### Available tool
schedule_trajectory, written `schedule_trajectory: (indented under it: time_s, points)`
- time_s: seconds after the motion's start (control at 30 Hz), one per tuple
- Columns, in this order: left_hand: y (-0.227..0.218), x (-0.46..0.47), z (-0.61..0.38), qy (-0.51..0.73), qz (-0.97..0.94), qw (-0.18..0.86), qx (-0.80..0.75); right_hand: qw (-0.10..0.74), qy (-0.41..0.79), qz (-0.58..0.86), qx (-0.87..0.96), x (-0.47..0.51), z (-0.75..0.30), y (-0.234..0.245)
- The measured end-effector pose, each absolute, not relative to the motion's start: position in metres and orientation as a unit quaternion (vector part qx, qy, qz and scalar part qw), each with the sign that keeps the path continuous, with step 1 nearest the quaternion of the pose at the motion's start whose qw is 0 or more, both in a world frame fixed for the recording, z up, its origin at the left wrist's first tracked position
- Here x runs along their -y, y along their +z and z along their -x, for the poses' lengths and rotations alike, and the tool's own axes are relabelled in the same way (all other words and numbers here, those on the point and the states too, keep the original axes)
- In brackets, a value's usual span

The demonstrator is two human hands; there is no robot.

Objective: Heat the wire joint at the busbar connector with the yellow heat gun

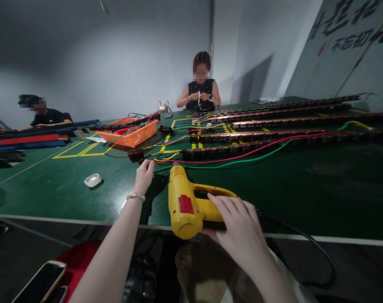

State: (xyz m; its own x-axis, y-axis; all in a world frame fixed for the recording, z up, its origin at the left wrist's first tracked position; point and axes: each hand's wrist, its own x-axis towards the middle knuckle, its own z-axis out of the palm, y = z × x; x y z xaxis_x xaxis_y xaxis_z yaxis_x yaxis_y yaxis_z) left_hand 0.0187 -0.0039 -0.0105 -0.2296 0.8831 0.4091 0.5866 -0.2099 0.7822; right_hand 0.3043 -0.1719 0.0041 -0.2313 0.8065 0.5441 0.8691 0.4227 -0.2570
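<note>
My right hand (238, 227) is closed around the handle of a yellow heat gun (187, 202), whose nozzle points away from me toward a bundle of wires. My left hand (144, 174), with a bracelet on the wrist, reaches forward and pinches the red wire (210, 160) where it lies with green, blue and yellow wires at the end of a long black power strip (242, 147). The heat gun's black cord (305, 240) trails off to the right over the table edge.
Several long black strips with coloured wires cover the green table (305, 189) on the right. An orange basket (131, 134) stands at the back left, a small white dish (92, 180) nearer. Two people sit at the far side. A phone (41, 281) lies by my left knee.
</note>
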Motion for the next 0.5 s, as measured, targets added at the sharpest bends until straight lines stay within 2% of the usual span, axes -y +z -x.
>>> schedule_trajectory:
  time_s: [0.13, 0.23, 0.5]
  points:
    - [-0.009, 0.003, -0.019, 0.490, -0.596, 0.179, -0.610, 0.211, 0.032, 0.554, 0.805, 0.155, -0.299, 0.027]
    - [-0.007, 0.004, -0.019, 0.479, -0.592, 0.184, -0.622, 0.173, 0.066, 0.539, 0.822, 0.147, -0.289, 0.035]
    - [-0.005, 0.004, -0.017, 0.425, -0.634, 0.195, -0.616, 0.190, -0.004, 0.532, 0.825, 0.143, -0.259, 0.023]
